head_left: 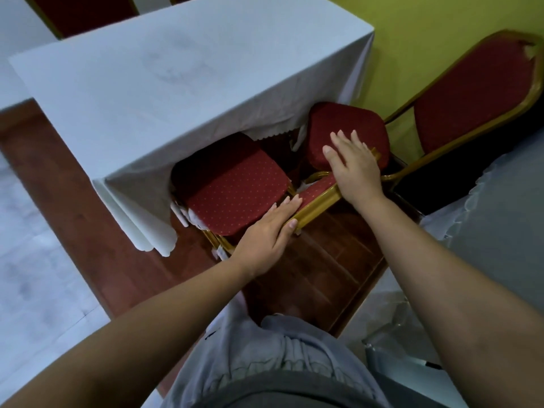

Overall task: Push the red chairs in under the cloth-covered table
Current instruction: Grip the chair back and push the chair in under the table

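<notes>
A red dotted chair seat (pixel 232 195) sits half under the white cloth-covered table (pixel 164 92). This chair's gold-framed backrest top (pixel 318 198) runs across just in front of me. My left hand (pixel 265 234) grips the backrest's left end, fingers over the top and thumb on the near side. My right hand (pixel 354 169) lies flat on its right end, fingers spread and reaching over a second chair's seat. That second red chair (pixel 347 128) stands at the table's right corner, its seat mostly outside the cloth. Its backrest (pixel 471 92) leans away to the right.
A yellow wall (pixel 426 30) is close behind the second chair. Another white-clothed table edge (pixel 485 207) is at my right. Brown wood floor (pixel 321 266) lies between me and the chair. More dark red chair backs (pixel 85 13) show beyond the table's far side.
</notes>
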### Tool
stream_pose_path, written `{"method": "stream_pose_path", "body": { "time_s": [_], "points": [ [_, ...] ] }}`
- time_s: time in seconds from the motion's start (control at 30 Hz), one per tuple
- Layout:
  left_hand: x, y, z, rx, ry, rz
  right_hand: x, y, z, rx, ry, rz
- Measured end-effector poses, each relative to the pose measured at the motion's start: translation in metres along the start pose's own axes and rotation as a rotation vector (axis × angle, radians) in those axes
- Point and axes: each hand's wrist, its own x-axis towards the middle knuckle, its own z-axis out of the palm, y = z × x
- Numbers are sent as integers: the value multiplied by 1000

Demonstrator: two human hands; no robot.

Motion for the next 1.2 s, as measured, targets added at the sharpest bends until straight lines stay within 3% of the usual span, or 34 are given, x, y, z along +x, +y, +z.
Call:
{"method": "stream_pose_path", "body": {
  "time_s": [0.5, 0.73, 0.9, 1.2],
  "points": [
    [19, -50, -61, 156, 122, -198, 53, -56, 35, -10, -50, -88],
    [56, -36, -63, 413, 186, -132, 53, -41, 29, 16, -119, -356],
    [56, -34, -58, 498, 248, -164, 39, -21, 31, 62, -74, -284],
    [60, -38, -63, 539, 286, -213, 59, -30, 41, 102, -60, -313]
  ]
}}
